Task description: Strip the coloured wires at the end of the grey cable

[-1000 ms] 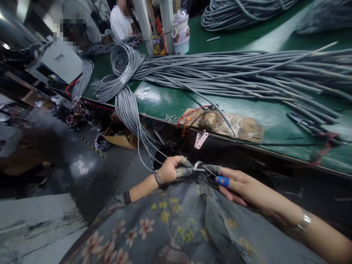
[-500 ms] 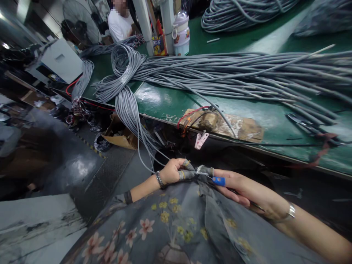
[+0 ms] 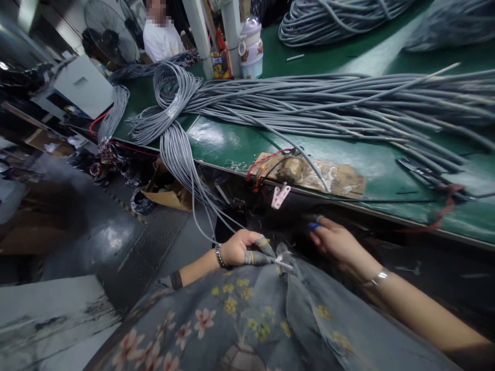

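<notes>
In front of the floral apron [image 3: 247,309], my left hand [image 3: 237,250] pinches the end of a thin grey cable [image 3: 284,264] between finger and thumb. Grey finger covers wrap those fingertips, and a pale tip sticks out past them. More grey cables [image 3: 178,154] hang from the bench edge toward this hand. My right hand [image 3: 340,246] is apart from the cable, to its right below the bench edge. Its fingers are curled closed, with a blue cover on one. What they hold, if anything, is hidden and blurred.
A long bundle of grey cables [image 3: 294,100] lies across the green bench [image 3: 228,139]. At its front edge are a wooden board [image 3: 344,180] and a pink clip [image 3: 280,197]. Pliers [image 3: 421,172] lie at right. A lidded cup [image 3: 251,51] stands behind; a person [image 3: 162,38] is beyond.
My right hand has left the cable end and moved right and slightly up, its fingers now curled. The left hand still pinches the cable. The view has shifted slightly.
</notes>
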{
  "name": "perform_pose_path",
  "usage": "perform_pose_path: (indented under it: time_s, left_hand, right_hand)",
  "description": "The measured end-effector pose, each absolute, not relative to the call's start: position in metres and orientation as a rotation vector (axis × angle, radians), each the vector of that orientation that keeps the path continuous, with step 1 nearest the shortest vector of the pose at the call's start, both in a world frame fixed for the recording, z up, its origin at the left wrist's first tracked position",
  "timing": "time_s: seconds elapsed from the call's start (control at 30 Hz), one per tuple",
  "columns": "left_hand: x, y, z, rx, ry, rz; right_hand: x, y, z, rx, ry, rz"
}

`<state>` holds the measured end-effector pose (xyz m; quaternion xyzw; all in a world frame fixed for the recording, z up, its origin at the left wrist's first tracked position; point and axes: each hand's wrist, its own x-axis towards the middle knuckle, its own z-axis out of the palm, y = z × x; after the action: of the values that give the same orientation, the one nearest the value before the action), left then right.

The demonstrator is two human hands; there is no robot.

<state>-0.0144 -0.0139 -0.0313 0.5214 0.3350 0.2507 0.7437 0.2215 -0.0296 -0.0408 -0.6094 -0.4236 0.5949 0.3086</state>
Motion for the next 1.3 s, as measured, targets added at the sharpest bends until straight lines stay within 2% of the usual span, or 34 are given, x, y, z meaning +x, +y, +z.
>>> perform_pose_path:
  time_s: [0.1,0.2,0.4,0.57,0.73,0.8,0.97,1.1,1.3]
  left_hand:
    - [-0.015,-0.012,-0.033,1.009,0.779,0.677]
    - [-0.013,-0.008,-0.037,0.844,0.812,0.771]
    - [-0.01,-0.009,-0.041,0.742,0.758,0.653]
    - [-0.014,-0.008,-0.035,0.817,0.768,0.502]
    - [-0.015,-0.001,-0.02,1.008,0.753,0.394]
    - [-0.014,0.002,-0.014,1.097,0.719,0.36]
    - [-0.018,0.008,-0.001,1.317,0.712,0.427]
    - [-0.024,0.014,0.004,1.333,0.827,0.665]
    - [-0.013,0.028,-0.001,1.229,0.89,0.882]
  right_hand:
    - [0.229,-0.031,-0.041,-1.545,-1.271,1.451]
    - [0.226,-0.036,-0.03,-1.271,-1.65,1.224]
    - [0.202,-0.03,-0.016,-1.012,-1.939,0.94]
    - [0.193,-0.019,-0.011,-0.862,-1.962,1.159]
    - [0.186,-0.02,-0.013,-0.891,-1.571,1.768]
    - [0.185,-0.021,-0.019,-1.02,-1.376,1.906]
    - [0.192,-0.015,-0.032,-1.307,-0.981,1.785]
    - [0.197,-0.002,-0.026,-1.291,-0.933,1.708]
    - [0.18,0.024,-0.011,-1.121,-0.88,1.766]
